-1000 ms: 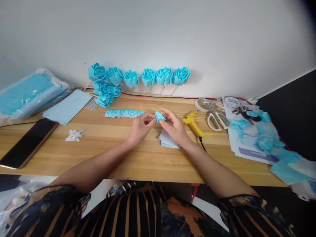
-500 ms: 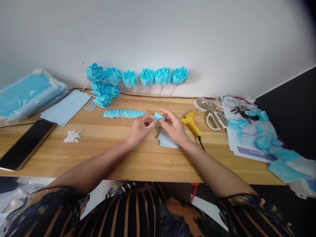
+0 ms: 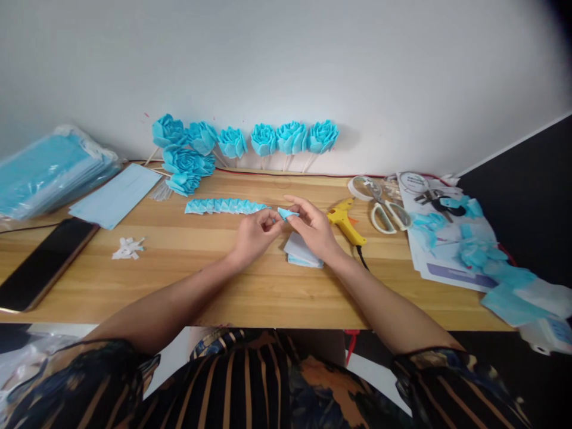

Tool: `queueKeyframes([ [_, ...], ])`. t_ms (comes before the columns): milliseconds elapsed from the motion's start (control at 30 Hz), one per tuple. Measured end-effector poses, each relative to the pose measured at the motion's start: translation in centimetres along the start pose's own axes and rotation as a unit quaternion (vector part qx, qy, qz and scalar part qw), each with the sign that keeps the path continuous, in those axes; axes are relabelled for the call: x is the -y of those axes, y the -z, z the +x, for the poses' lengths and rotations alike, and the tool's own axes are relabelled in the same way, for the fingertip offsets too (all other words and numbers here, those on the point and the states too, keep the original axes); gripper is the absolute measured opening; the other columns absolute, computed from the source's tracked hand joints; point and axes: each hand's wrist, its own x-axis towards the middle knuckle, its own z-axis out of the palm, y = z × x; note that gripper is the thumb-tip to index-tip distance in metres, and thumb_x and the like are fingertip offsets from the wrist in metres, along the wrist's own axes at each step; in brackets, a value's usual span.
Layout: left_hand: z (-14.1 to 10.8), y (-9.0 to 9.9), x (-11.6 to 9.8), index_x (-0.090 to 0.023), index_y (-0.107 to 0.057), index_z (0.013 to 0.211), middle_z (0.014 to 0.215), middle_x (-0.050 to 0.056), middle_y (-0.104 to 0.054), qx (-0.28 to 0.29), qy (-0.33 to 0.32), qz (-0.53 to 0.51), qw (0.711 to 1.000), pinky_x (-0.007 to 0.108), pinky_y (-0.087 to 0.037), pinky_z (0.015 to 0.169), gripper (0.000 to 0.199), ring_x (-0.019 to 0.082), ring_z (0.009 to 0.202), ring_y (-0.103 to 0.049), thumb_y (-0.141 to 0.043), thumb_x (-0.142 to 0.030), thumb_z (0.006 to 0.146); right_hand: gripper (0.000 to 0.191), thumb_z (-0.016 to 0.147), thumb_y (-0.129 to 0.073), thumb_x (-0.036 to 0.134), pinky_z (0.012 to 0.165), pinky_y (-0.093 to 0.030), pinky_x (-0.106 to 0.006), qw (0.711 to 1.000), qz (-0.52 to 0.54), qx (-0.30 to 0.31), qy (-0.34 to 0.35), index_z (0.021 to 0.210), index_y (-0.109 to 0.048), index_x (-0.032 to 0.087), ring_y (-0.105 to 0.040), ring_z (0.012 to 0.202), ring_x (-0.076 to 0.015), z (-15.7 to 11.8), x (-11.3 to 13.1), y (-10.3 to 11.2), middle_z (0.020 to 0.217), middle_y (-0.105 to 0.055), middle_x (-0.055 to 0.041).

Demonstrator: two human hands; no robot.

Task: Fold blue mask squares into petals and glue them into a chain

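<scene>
Between my two hands is a small folded piece of blue fabric (image 3: 286,213). My left hand (image 3: 259,231) pinches its left side with thumb and forefinger. My right hand (image 3: 310,223) grips the other side, its fingertips partly hidden behind the piece. Under my right hand lies a stack of pale blue cut squares (image 3: 302,251). Just behind my left hand runs a row of folded blue petals (image 3: 226,206), its right end close to my fingers. A yellow glue gun (image 3: 344,221) lies to the right of my right hand.
Several blue fabric flowers (image 3: 263,140) on sticks lean at the wall. Scissors (image 3: 388,215) and a tape roll (image 3: 364,187) lie right, near papers with blue scraps (image 3: 482,253). Left are a phone (image 3: 44,262), white scraps (image 3: 128,248), a blue sheet (image 3: 115,195) and a bagged stack (image 3: 53,173).
The blue piece between my fingers has been folded or turned and now shows a narrower, pointed shape. My hands stay nearly in place; the view has shifted slightly.
</scene>
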Motion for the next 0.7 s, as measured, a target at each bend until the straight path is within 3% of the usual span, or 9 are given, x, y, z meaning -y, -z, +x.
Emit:
queueKeyframes([
  [233,-0.4,-0.1,-0.1,-0.018,-0.059,0.071,0.052,-0.007,-0.044,0.016,-0.027,0.002,1.000,0.023,-0.028,0.050,0.008,0.007,0.048,-0.036,-0.059,-0.021,0.079,0.037,0.087,-0.056,0.026,0.076,-0.050,-0.031,0.999,-0.018,-0.038,0.015,0.123,-0.062,0.024,-0.060,0.078,-0.0150,0.0,0.1,-0.1,0.089,-0.063,-0.0009],
  [500,0.2,-0.1,0.6,-0.017,-0.059,0.079,0.067,-0.002,-0.052,-0.028,0.017,-0.152,0.988,0.024,-0.034,0.057,0.021,0.010,0.059,-0.043,-0.062,-0.037,0.085,0.036,0.087,-0.057,0.027,0.068,-0.048,-0.030,0.998,-0.022,-0.055,0.022,0.123,-0.061,0.025,-0.055,0.073,-0.0148,0.1,0.0,0.0,0.081,-0.059,0.0005],
  [600,0.8,0.2,1.0,-0.016,-0.061,0.090,0.066,-0.003,-0.052,0.000,0.059,-0.198,0.978,0.024,-0.034,0.056,0.025,0.010,0.059,-0.044,-0.063,-0.041,0.084,0.038,0.086,-0.057,0.026,0.066,-0.046,-0.030,0.999,-0.015,-0.044,0.019,0.124,-0.060,0.025,-0.053,0.070,-0.0146,0.1,0.1,-0.1,0.078,-0.056,0.0011],
  [700,0.9,0.4,1.0,-0.015,-0.064,0.085,0.066,-0.002,-0.052,0.046,0.085,-0.206,0.974,0.024,-0.035,0.059,0.029,0.010,0.061,-0.044,-0.065,-0.044,0.081,0.038,0.086,-0.057,0.026,0.065,-0.045,-0.030,0.999,-0.006,-0.027,0.023,0.124,-0.059,0.024,-0.051,0.067,-0.0140,0.1,0.2,-0.1,0.076,-0.054,0.0019],
])
